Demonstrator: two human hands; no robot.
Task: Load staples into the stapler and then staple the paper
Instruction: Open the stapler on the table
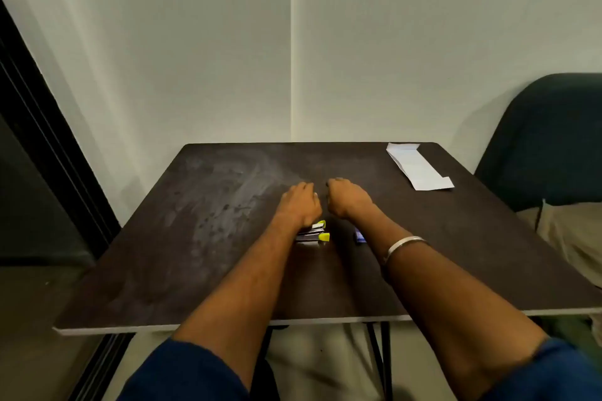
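Reaching forward over one dark table (202, 238), two bare forearms end in two hands held close together near the table's middle; the left hand (299, 203) and the right hand (348, 197) both have their fingers curled in, knuckles up, and whether anything is pinched between them cannot be told from this angle; the two hands stand just apart from each other. One stapler (314, 234), dark with yellow-green ends, lies on the table just under and behind the left wrist, towards the near edge; it looks hinged open, though blur leaves that unsure. One small blue box (359, 235) sits just beside the right forearm, partly hidden by it. One folded white paper (418, 166) lies at the far right corner of the table, well apart from both hands. One metal bangle (404, 246) circles the right forearm; two blue sleeves show at the bottom; one dark chair (547, 140) stands past the table's right edge.
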